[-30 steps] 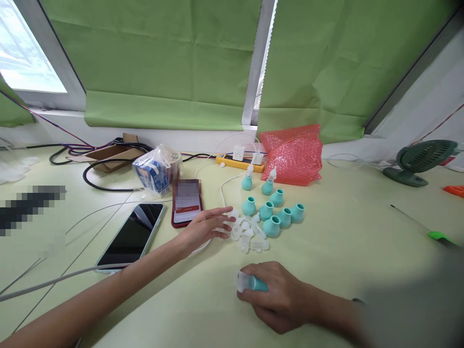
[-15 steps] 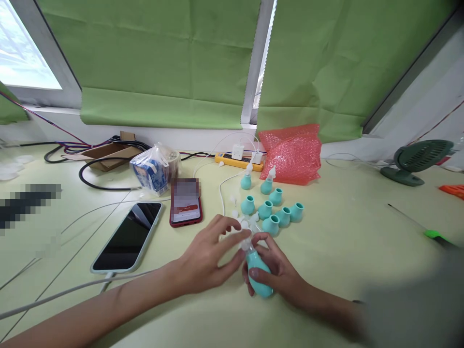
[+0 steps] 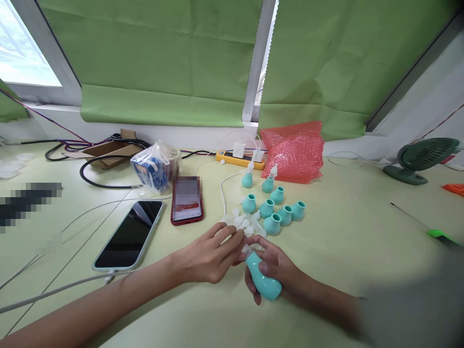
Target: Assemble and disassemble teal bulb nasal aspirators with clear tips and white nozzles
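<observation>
A teal rubber bulb syringe lies slantwise in my right hand, whose thumb and fingers wrap round its body. My left hand has its fingers closed at the bulb's clear nozzle, mostly hidden behind the fingertips. Just beyond both hands is a pile of small white and clear plastic nozzle parts. Behind it stand several teal bulbs with open necks. Further back, a bulb with a white tip stands beside a second tipped bulb.
Two phones, a black-screened one and a red-cased one, lie to the left. At the back are a plastic-wrapped pack, an orange power strip and red bubble wrap. A green fan and screwdriver are right.
My left fingers, spread around the nozzle before, have closed together at it. The bulb in my right hand has tilted, its round end swinging rightward.
</observation>
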`<state>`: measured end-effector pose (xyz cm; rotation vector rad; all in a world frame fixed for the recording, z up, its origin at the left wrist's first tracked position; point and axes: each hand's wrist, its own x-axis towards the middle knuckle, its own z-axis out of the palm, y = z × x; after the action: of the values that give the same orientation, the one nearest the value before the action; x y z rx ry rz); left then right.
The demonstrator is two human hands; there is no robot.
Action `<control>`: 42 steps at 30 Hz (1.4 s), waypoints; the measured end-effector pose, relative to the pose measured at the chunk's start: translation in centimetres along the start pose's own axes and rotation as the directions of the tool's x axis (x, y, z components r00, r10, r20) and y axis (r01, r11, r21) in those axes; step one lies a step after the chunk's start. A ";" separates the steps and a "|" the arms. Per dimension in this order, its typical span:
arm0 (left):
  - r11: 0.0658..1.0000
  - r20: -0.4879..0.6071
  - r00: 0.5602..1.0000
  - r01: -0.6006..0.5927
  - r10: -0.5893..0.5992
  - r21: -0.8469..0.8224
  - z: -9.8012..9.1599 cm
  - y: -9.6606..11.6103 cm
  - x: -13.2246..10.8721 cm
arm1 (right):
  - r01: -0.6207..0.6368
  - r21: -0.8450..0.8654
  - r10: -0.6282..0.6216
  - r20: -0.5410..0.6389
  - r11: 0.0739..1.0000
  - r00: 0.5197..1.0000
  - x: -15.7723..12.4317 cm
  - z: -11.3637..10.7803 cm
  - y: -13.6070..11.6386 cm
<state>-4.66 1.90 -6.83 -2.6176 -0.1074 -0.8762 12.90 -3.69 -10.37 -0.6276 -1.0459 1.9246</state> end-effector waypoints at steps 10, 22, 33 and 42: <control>0.994 -0.128 0.992 -0.025 0.011 -0.108 0.3 0.8 -0.3 | 0.058 -0.143 -0.070 -0.081 0.988 0.994 -0.2 0.6 0.1; 0.993 -0.132 0.989 0.062 -0.074 -0.099 0.7 1.6 -0.8 | 0.127 -0.247 -0.159 -0.117 0.961 0.980 -0.8 1.3 0.3; 0.883 -0.163 0.909 0.310 -0.384 -0.353 1.7 1.3 -0.3 | 0.117 -0.365 -0.204 -0.208 0.924 0.957 -0.8 1.1 0.5; 0.999 -0.016 0.999 0.036 -0.035 0.041 0.3 2.3 0.1 | 0.053 -0.373 -0.155 -0.248 0.926 0.956 -0.8 1.3 0.8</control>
<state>-4.02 -0.16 -7.75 -2.5780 -0.1666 -0.8957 12.04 -5.20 -10.39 -0.9935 -1.2371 1.5071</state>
